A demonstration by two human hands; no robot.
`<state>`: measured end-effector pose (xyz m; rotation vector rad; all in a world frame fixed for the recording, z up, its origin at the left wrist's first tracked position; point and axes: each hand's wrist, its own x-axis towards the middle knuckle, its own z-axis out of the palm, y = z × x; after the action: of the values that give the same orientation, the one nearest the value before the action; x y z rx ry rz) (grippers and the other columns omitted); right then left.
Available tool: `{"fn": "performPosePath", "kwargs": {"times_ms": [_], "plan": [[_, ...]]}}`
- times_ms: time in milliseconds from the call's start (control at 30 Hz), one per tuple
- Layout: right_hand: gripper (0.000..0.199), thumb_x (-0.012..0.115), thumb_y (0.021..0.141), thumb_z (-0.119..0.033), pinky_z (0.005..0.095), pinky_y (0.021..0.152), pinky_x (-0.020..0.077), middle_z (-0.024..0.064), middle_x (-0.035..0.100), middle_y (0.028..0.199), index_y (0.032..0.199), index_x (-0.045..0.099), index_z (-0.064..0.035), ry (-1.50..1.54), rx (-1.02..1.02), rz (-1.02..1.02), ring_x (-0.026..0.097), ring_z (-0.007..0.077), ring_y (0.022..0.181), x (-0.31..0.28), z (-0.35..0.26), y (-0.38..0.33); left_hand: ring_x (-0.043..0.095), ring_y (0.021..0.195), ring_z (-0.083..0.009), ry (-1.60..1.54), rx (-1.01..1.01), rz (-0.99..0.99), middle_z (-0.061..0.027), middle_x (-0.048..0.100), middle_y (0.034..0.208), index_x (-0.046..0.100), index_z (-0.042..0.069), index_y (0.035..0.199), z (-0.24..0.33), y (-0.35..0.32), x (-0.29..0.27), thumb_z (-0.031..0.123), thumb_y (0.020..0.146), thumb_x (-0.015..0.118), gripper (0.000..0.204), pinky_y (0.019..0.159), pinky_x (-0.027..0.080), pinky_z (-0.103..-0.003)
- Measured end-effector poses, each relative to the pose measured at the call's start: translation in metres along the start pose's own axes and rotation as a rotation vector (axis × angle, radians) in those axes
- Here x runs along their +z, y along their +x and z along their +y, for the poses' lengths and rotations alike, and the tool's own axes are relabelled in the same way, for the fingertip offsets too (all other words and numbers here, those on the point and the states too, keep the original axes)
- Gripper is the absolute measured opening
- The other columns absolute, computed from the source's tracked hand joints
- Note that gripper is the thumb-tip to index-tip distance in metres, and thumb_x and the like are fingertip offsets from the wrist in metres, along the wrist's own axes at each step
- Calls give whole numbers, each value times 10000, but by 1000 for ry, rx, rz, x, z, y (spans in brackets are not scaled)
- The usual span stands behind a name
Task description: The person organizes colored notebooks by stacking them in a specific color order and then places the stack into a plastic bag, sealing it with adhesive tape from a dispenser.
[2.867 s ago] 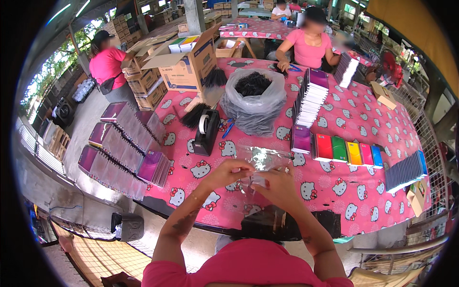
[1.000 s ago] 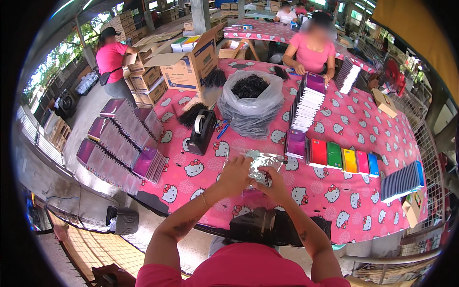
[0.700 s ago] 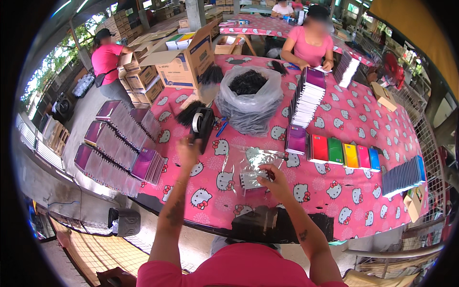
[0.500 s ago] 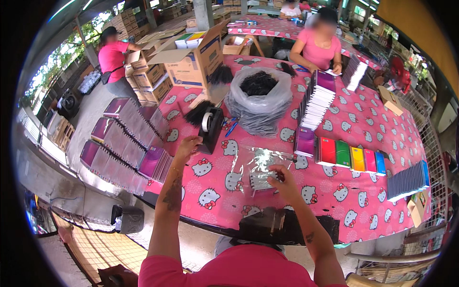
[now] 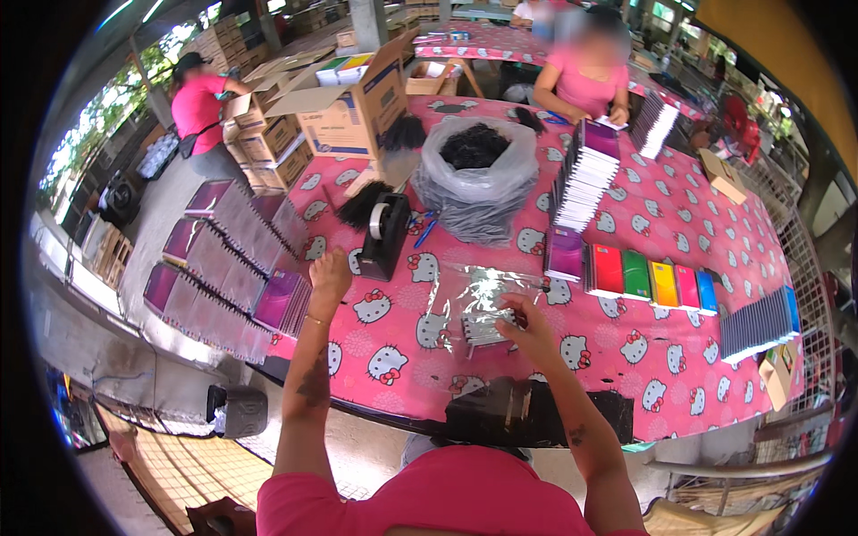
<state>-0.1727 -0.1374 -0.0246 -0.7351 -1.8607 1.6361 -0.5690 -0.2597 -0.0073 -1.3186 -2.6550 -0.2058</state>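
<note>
My left hand [image 5: 331,273] is raised over the table with curled fingers, between the black tape dispenser [image 5: 385,237] and the rows of spiral notebooks in clear wrap [image 5: 214,255] on the left. Whatever its fingers may pinch is too small to make out. In front of me lies a shiny clear plastic bag [image 5: 456,299] with a small spiral notebook [image 5: 483,331] partly showing beneath the glare. My right hand [image 5: 527,327] is at the bag's right side, its bent fingers and thumb closed on the plastic.
Behind the bag stands a large plastic sack of black strands [image 5: 478,174]. Stacked purple notebooks [image 5: 585,183] and a row of coloured notebooks [image 5: 635,272] are to the right, with blue ones [image 5: 760,323] beyond. An open carton [image 5: 349,116] stands far left; a co-worker [image 5: 585,76] sits opposite.
My left hand has moved away from the tape dispenser, leftward and slightly nearer me, and its fingers have curled in. My right hand stays at the bag. The view has shifted slightly.
</note>
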Motion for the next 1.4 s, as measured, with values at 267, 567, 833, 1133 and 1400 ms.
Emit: {"fn": "performPosePath", "kwargs": {"times_ms": [267, 567, 833, 1133, 1400], "plan": [[531, 735, 867, -108, 272, 796, 438, 20, 578, 1081, 1344, 504, -77, 105, 0, 24, 507, 101, 896, 6, -2, 1, 637, 738, -220, -527, 1050, -727, -113, 657, 829, 612, 29, 1010, 190, -13, -79, 253, 878, 694, 273, 673, 497, -343], [622, 761, 851, -79, 307, 921, 470, 69, 561, 1219, 1388, 447, -64, 301, -19, 58, 538, 166, 1115, 14, 7, 1, 580, 919, -84, -1540, 39, -1284, 0, 631, 1049, 593, 51, 1126, 159, -44, 73, 287, 969, 635, 287, 734, 447, -222], [715, 838, 779, -257, 371, 952, 502, 141, 576, 1217, 1325, 443, -19, 36, -12, 91, 587, 232, 1134, 48, 14, -5, 546, 1138, -351, -744, 282, 370, -210, 534, 1286, 538, 50, 1246, 165, -174, -51, 293, 786, 799, 582, 930, 464, -512], [488, 569, 1015, -277, 354, 972, 477, 84, 532, 1318, 1442, 425, -88, 345, -27, -263, 535, 184, 1200, 108, -54, 10, 407, 1318, -446, -152, -108, 227, -249, 387, 1465, 394, 214, 1480, -20, -132, -132, 284, 595, 869, 1007, 1083, 351, -546], [381, 649, 949, -193, 342, 919, 482, 79, 582, 1215, 1298, 568, -63, 79, 84, 72, 566, 178, 1117, -31, 39, -39, 405, 1313, -465, -77, -24, 383, -274, 388, 1471, 375, 115, 1489, -56, -87, -95, 288, 735, 791, 878, 1094, 319, -564]]}}
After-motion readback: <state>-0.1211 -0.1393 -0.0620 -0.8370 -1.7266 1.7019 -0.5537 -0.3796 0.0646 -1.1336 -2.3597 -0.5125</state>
